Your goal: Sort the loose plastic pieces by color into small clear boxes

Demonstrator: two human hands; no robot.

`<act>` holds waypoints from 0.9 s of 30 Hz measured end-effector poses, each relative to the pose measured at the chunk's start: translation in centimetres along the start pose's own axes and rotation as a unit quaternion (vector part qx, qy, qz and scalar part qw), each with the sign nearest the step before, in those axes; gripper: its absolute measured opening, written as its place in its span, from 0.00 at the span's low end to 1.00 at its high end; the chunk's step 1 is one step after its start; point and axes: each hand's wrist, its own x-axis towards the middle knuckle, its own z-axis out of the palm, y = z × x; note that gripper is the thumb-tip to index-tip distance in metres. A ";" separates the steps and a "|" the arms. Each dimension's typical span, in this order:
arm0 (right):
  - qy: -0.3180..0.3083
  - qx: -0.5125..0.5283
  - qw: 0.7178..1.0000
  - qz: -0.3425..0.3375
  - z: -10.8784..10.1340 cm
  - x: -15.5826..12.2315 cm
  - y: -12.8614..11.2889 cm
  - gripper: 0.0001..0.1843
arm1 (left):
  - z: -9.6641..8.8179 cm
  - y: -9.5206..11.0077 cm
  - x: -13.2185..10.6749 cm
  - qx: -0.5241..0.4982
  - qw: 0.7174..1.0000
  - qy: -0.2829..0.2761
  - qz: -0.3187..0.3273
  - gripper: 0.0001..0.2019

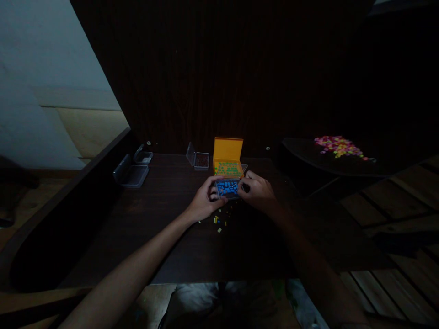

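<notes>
A small clear plastic box (227, 188) holding many tiny blue brick pieces is tilted toward me above the dark desk. My left hand (205, 199) grips its left side, thumb along the near edge and fingers behind. At the right end of the box, my right hand (259, 191) has its fingers curled together; whether they pinch the rim or a small piece is too dark to see. Loose yellow, pale and blue pieces (219, 230) lie scattered on the desk just below the hands.
Behind the box stands an open yellow case (228, 148) with green pieces in it. An open clear box with dark contents (201, 161) is left of it. More open clear boxes (137, 176) sit far left. A colourful heap (339, 146) lies on the right ledge (295, 145).
</notes>
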 end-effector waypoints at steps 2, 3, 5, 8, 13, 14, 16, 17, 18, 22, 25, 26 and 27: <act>-0.001 0.004 1.000 0.001 0.0 0.0 0.0 0.08 | 0.0 0.0 0.0 -0.005 1.000 0.000 -0.003 0.30; 0.000 0.008 1.000 0.000 -0.1 0.0 0.0 0.08 | 0.0 -0.1 0.0 -0.009 1.000 0.001 -0.002 0.30; 0.008 0.018 1.000 -0.006 -0.2 0.0 0.1 0.08 | -0.1 -0.1 0.1 -0.017 1.000 0.002 -0.001 0.31; 0.026 0.036 0.999 -0.019 -0.4 0.0 0.4 0.10 | -0.2 0.0 0.1 -0.025 1.000 0.005 -0.008 0.32; 0.008 0.037 0.998 -0.046 -0.8 0.0 0.7 0.13 | -0.3 0.0 0.2 -0.036 0.999 0.009 -0.013 0.32; 0.001 0.031 0.998 -0.046 -0.8 0.0 0.6 0.13 | -0.3 -0.1 0.2 -0.037 0.999 0.009 -0.012 0.32; -0.012 0.020 0.999 -0.046 -0.9 0.0 0.6 0.14 | -0.3 -0.1 0.3 -0.041 0.999 0.008 -0.011 0.32; -0.018 0.016 0.999 -0.047 -0.8 0.0 0.6 0.14 | -0.2 -0.1 0.2 -0.044 0.999 0.007 -0.011 0.31; -0.022 0.013 0.998 -0.049 -0.8 0.0 0.6 0.14 | -0.2 -0.1 0.2 -0.046 0.999 0.007 -0.011 0.31; -0.026 0.004 0.998 -0.056 -0.7 0.1 0.7 0.14 | -0.2 -0.1 0.2 -0.050 0.999 0.007 -0.016 0.30; -0.026 0.003 0.998 -0.060 -0.7 0.1 0.8 0.15 | -0.3 -0.2 0.3 -0.043 0.999 0.006 -0.015 0.31; -0.025 0.005 0.998 -0.061 -0.7 0.1 0.9 0.15 | -0.4 -0.3 0.3 -0.040 0.999 0.006 -0.014 0.31; -0.022 0.008 0.998 -0.061 -0.7 0.1 0.9 0.15 | -0.4 -0.3 0.3 -0.039 0.999 0.006 -0.014 0.31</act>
